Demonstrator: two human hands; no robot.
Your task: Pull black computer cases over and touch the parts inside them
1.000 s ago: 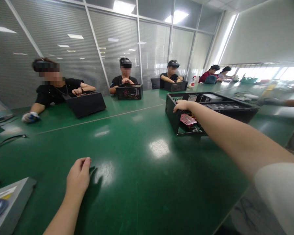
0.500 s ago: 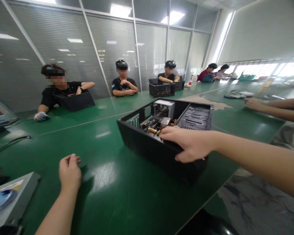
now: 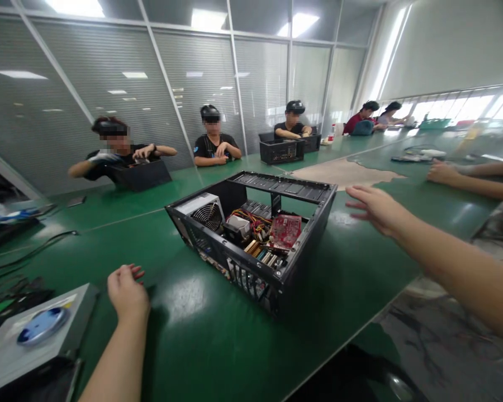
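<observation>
An open black computer case (image 3: 276,279) lies on the green table (image 3: 184,335) in front of me, with a fan unit, coloured wiring and a red circuit board showing inside. My right hand (image 3: 375,208) hovers just right of the case, fingers spread, holding nothing. My left hand (image 3: 127,290) rests on the table to the left of the case, fingers loosely curled, with nothing visible in it.
A grey drive with a blue disc (image 3: 37,329) sits at the near left edge. Cables (image 3: 29,251) lie at the left. Several people sit across the table with similar black cases (image 3: 140,174). Another person's hand (image 3: 442,172) rests at the right.
The case has been drawn closer and turned, its open side now up toward me. My right hand has let go of it and lifted off to the right. My left hand barely moved.
</observation>
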